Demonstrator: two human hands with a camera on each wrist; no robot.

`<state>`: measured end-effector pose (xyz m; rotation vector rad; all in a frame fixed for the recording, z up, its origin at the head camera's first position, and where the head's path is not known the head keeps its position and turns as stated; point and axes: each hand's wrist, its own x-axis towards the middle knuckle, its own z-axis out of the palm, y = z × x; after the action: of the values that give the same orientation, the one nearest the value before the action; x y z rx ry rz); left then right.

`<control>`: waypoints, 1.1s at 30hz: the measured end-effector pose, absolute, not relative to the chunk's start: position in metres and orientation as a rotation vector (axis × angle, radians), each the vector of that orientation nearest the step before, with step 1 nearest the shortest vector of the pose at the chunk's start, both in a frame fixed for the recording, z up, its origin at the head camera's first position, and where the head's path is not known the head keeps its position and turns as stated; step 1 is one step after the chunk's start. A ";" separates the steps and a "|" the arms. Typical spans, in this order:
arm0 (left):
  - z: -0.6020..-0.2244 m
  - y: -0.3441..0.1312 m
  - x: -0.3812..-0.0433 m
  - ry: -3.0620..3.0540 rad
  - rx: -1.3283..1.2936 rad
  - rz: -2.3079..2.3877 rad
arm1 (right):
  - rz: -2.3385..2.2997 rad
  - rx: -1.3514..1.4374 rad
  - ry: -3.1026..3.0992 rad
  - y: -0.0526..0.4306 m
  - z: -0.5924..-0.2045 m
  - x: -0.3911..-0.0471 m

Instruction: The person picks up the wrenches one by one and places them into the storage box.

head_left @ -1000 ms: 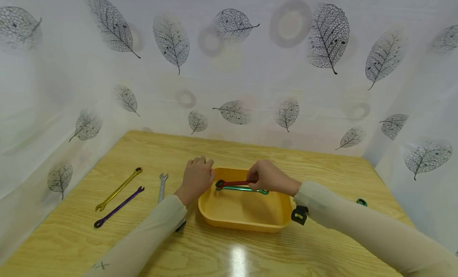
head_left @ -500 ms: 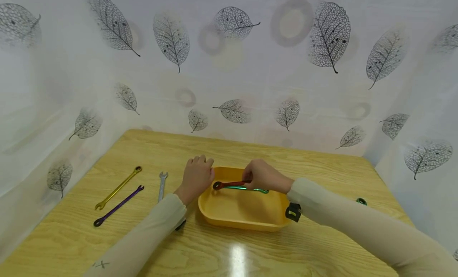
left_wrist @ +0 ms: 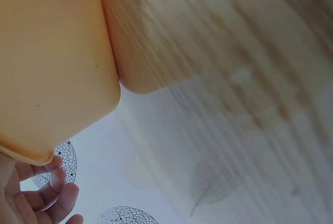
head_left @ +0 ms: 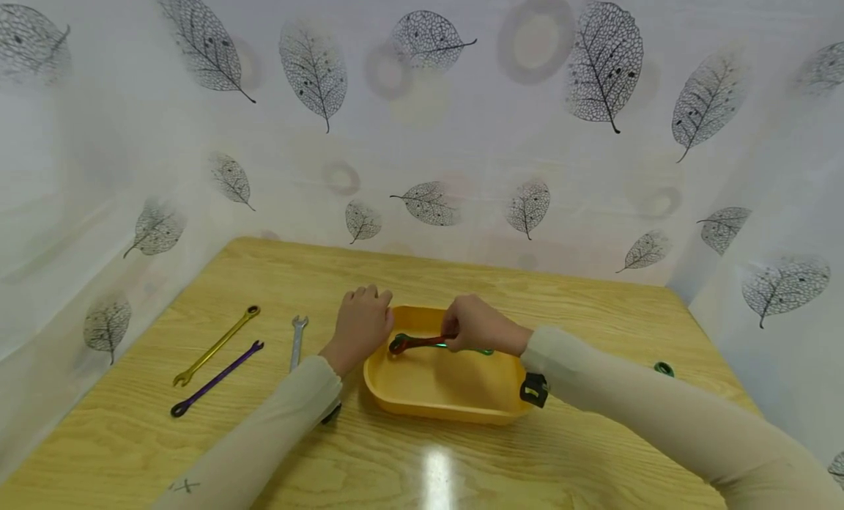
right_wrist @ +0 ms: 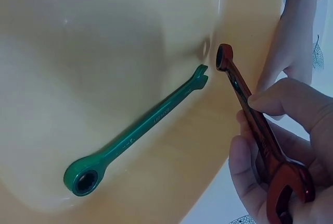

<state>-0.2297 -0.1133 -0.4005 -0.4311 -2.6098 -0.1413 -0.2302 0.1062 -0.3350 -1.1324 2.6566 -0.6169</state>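
My right hand (head_left: 478, 324) pinches a red combination wrench (right_wrist: 255, 117) between thumb and fingers, above the far part of a yellow plastic tray (head_left: 448, 411). In the right wrist view its ring end points away from the hand and its open end lies near the palm. A green combination wrench (right_wrist: 145, 125) lies on the tray's floor, partly behind the right hand in the head view. At the tray's far left corner, my left hand (head_left: 361, 323) holds the rim, with its fingers (left_wrist: 52, 182) bent at the edge in the left wrist view.
Left of the tray on the wooden table (head_left: 422, 470) lie a gold wrench (head_left: 217, 345), a purple wrench (head_left: 217, 378) and a silver wrench (head_left: 297, 341), partly covered by the left arm. A green ring end (head_left: 664, 368) shows behind the right sleeve.
My right hand has moved a little left with the red wrench, whose ring end has shifted left and slightly down in the tray. The left hand stays at the rim.
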 end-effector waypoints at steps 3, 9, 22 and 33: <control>-0.401 -0.114 -0.230 -2.586 -0.440 -0.145 | -0.591 -1.129 2.659 0.105 -0.336 -0.230; -0.403 -0.114 -0.231 -2.588 -0.436 -0.142 | -0.576 -1.142 2.651 0.102 -0.335 -0.230; -0.400 -0.113 -0.228 -2.580 -0.445 -0.161 | -0.599 -1.140 2.627 0.099 -0.337 -0.229; -0.401 -0.113 -0.229 -2.598 -0.443 -0.183 | -0.615 -1.186 2.623 0.097 -0.340 -0.231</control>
<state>-0.2291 -0.1132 -0.4013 -0.4435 -2.5976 -0.1825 -0.2306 0.0973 -0.3404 -1.1855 2.6233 -0.6145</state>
